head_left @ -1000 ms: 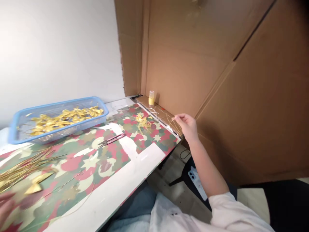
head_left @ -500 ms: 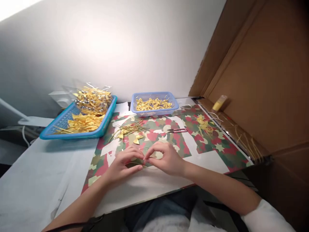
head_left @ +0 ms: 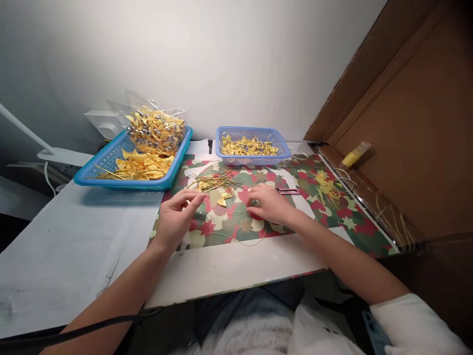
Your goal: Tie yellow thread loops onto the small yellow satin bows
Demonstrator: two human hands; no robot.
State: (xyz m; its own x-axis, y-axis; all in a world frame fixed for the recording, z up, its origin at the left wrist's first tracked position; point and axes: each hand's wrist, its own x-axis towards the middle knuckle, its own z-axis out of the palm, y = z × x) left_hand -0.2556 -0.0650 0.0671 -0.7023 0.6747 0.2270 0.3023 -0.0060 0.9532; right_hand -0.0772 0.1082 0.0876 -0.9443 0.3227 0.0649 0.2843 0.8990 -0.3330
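Left grip is pinching, anything held too fine to tell; right grip is curling, its hold unclear. White tabletop is lining the near edge, a cord lying close by, a bow resting between the grips, scissors half hiding behind the right, two baskets standing beyond.

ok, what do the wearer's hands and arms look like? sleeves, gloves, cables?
Left hand and right hand: no gloves. White sleeve on the right arm, ending near the elbow; left sleeve out of view. Black cord across left forearm; can't tell if worn.
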